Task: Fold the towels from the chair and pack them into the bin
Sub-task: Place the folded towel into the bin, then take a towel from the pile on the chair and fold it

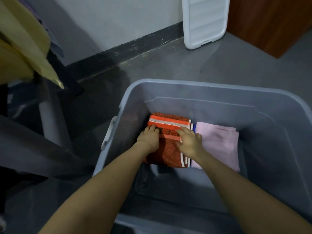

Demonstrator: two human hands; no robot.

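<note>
A folded red and orange patterned towel [168, 149] lies on the bottom of the grey plastic bin [128, 98], at its left side. My left hand [149, 136] presses on the towel's left part with its fingers laid flat. My right hand [189, 141] rests on the towel's right edge, fingers spread over it. A folded pink towel [221, 142] lies beside it to the right, touching it. A thin blue and white edge shows between the two.
The chair [50, 115] stands at the left with a yellow cloth [22, 48] hanging over it. A white bin lid [204, 21] leans on the wall at the back. A brown wooden cabinet [273, 22] fills the far right corner. Grey floor surrounds the bin.
</note>
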